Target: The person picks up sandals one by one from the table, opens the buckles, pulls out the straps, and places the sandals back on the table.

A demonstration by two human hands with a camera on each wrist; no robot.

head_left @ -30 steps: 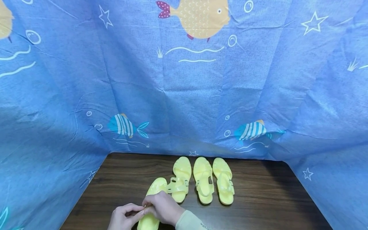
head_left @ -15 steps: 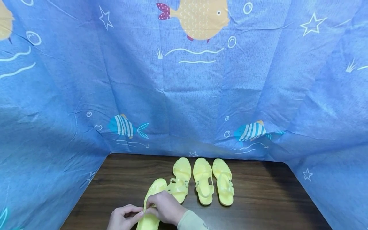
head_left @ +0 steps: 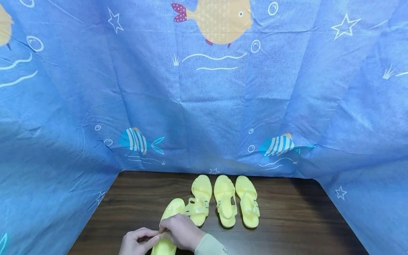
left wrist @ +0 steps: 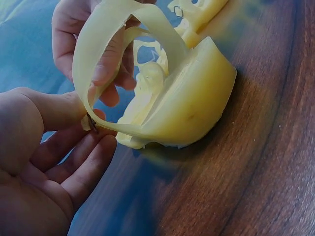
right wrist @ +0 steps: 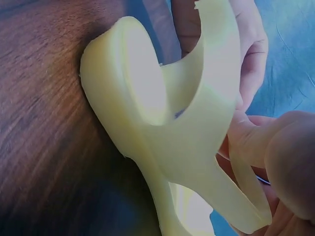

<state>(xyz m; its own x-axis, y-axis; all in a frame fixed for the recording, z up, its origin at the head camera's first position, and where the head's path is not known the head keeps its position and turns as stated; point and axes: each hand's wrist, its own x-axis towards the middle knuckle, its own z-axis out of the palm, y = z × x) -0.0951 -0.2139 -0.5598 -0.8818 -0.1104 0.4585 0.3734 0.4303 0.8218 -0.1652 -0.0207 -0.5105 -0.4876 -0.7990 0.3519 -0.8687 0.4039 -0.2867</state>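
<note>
A pale yellow jelly sandal [head_left: 164, 247] lies on the dark wooden table at the front, toe pointing away. My left hand [head_left: 137, 242] pinches its ankle strap at the small metal buckle [left wrist: 91, 123], on the sandal's left side. My right hand [head_left: 183, 232] reaches across the sandal from the right and pinches the strap close to the left fingertips. In the left wrist view the strap [left wrist: 101, 44] stands up in a loop above the heel. The right wrist view shows the strap running between thumb and fingers of the right hand [right wrist: 290, 162]; the fingertips are partly hidden.
Three more yellow sandals stand in a row behind: a left one [head_left: 202, 186] with its strap end sticking out toward the worked sandal, a middle one [head_left: 224, 184] and a right one [head_left: 245, 185]. A blue fish-print cloth [head_left: 210, 106] encloses the table [head_left: 287, 219] at the back and sides.
Half a second ago the right fingers drew part of the strap upward; now they sit a little further left, against the left fingertips. The sandals have stayed in place.
</note>
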